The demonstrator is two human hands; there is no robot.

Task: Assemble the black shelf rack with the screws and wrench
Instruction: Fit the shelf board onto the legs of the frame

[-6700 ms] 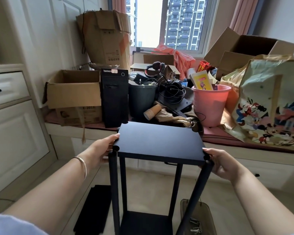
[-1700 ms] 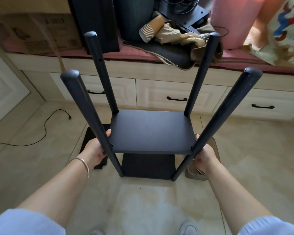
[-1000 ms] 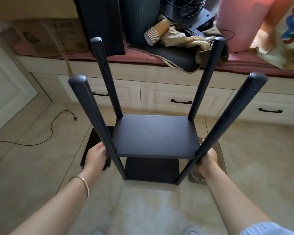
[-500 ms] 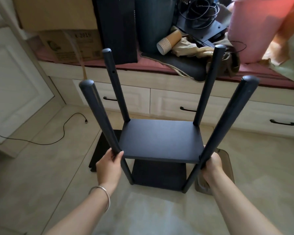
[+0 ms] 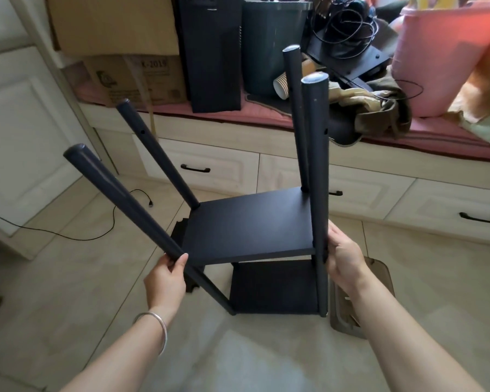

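Left hand (image 5: 164, 281) fingers, right hand (image 5: 344, 258) fingers grip rack (image 5: 249, 230) posts.

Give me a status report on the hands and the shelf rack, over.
Left hand grips the near left post; right hand grips the near right post. Shelf rack tilted, two shelves fitted. Brown tray on the floor beside it.

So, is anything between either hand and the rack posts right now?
Nothing visible. The left hand grips the near-left post, and the right hand holds the near-right post at the shelf board.
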